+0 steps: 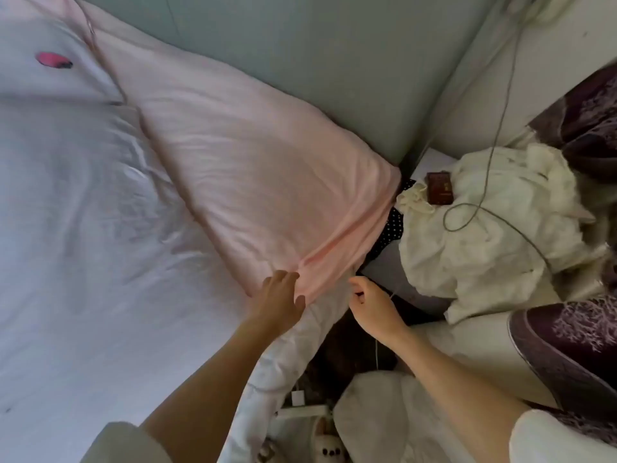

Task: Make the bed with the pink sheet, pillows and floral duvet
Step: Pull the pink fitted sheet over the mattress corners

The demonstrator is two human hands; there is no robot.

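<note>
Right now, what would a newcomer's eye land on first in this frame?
The smooth pink pillow lying diagonally against the grey-green headboard. The left hand rests on its near corner, while the right hand, fingers curled, hovers beside it. Crumpled cream fabric is heaped at right.

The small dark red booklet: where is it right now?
In the head view it lies right of centre, on the cream crumpled cloth beside the bed, just past the pink sheet's corner: dark red booklet.
</note>
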